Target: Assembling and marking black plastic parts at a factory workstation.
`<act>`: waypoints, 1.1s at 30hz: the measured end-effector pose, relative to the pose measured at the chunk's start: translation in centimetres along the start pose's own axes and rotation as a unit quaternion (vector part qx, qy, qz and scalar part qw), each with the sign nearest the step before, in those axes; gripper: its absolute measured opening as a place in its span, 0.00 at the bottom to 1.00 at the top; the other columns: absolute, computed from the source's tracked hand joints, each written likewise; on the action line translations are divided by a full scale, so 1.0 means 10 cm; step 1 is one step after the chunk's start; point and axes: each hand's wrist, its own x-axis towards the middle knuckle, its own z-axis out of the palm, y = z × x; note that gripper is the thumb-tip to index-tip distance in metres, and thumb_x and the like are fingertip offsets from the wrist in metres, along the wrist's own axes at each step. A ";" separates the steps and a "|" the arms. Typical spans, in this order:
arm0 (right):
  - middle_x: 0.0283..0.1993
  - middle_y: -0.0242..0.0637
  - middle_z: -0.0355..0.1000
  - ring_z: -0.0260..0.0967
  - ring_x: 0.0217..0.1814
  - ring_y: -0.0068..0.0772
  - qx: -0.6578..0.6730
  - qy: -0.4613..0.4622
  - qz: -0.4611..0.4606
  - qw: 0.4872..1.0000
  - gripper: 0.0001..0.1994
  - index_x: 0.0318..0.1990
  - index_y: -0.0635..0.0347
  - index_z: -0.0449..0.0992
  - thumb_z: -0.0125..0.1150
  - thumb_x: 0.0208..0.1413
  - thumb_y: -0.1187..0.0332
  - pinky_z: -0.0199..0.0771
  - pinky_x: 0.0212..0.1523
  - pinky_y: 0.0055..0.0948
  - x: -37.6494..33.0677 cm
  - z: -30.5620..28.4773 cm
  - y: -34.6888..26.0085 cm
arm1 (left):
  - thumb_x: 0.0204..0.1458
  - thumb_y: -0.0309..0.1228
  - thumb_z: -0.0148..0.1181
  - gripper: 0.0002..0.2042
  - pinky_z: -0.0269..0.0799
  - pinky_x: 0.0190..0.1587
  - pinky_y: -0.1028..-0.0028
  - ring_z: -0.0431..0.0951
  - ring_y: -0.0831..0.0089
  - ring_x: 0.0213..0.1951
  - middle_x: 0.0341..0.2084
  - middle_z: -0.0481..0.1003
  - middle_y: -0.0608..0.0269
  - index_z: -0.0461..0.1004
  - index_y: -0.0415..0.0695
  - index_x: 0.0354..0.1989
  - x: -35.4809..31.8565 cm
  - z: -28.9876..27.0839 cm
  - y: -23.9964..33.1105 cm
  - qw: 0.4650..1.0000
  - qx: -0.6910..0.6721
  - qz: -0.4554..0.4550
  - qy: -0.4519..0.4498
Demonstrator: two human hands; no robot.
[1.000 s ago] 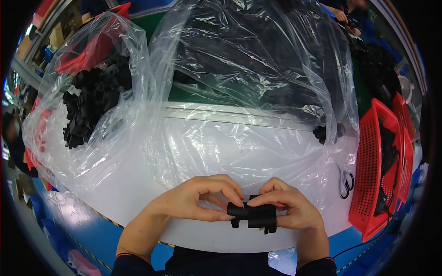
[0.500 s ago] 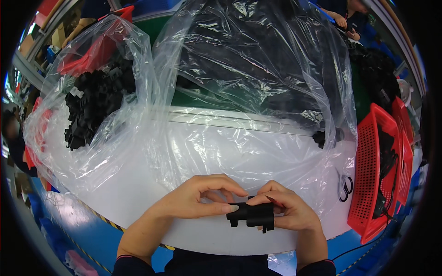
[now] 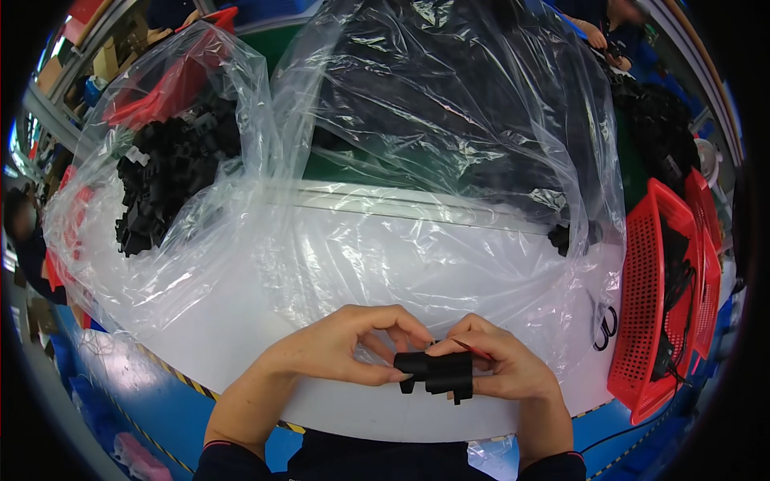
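A small black plastic part [image 3: 437, 374] is held between both hands just above the near edge of the white surface [image 3: 241, 337]. The left hand [image 3: 345, 349] is closed on the part's left end, thumb beneath and fingertips curled over the top. The right hand [image 3: 497, 365] is closed on its right end, with the fingers wrapped behind it. The grip is a pinch from 2 sides only, and nothing but the hands supports the part.

A slip is judged the main risk. If 1 hand is pressed or twisted harder than the other, the part could be squeezed out of the fingertips and dropped past the edge toward the blue floor below the wrists. Small tabs hang from the part's lower edge, and these could be bent or snapped by uneven force.

Just beyond the fingertips lies a wide clear plastic bag [image 3: 417, 240] spread over the surface. Its loose film could be caught under a finger or dragged along with the part. To the far left of the left hand, a second clear bag [image 3: 160, 128] holds a heap of black parts [image 3: 164, 184], and it could be tipped if the film is tugged. Well to the right of the right hand stands a red perforated basket [image 3: 650, 297], beside a black loop [image 3: 603, 329] on the surface.
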 end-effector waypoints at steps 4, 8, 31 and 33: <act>0.38 0.28 0.58 0.60 0.39 0.19 0.015 -0.003 0.005 1.000 0.25 0.47 0.59 0.73 0.67 0.35 0.79 0.59 0.37 0.15 0.00 0.00 0.01 | 0.34 0.16 0.61 0.22 0.74 0.41 0.75 0.72 0.72 0.41 0.37 0.72 0.59 0.69 0.37 0.44 -0.01 0.00 0.00 1.000 0.004 0.003 -0.004; 0.39 0.29 0.59 0.61 0.42 0.21 0.009 -0.013 0.006 1.000 0.26 0.47 0.59 0.73 0.66 0.34 0.82 0.61 0.42 0.17 0.00 0.00 0.00 | 0.35 0.16 0.61 0.23 0.74 0.43 0.74 0.72 0.71 0.41 0.38 0.72 0.59 0.69 0.37 0.44 -0.01 -0.01 0.01 1.000 0.015 0.005 -0.013; 0.56 0.37 0.58 0.61 0.55 0.26 0.159 -0.031 0.034 0.986 0.29 0.58 0.65 0.56 0.57 0.45 0.83 0.63 0.53 0.25 0.03 -0.01 0.04 | 0.46 0.21 0.52 0.10 0.67 0.42 0.74 0.71 0.69 0.42 0.40 0.71 0.58 0.76 0.42 0.35 -0.03 0.07 -0.05 0.937 0.191 0.200 0.212; 0.55 0.37 0.59 0.61 0.54 0.26 0.174 -0.022 0.007 0.984 0.29 0.57 0.65 0.57 0.58 0.45 0.82 0.63 0.53 0.25 0.04 0.02 0.11 | 0.45 0.21 0.54 0.11 0.68 0.42 0.74 0.71 0.68 0.42 0.41 0.71 0.57 0.76 0.43 0.37 -0.03 0.18 0.05 0.925 0.244 0.223 0.185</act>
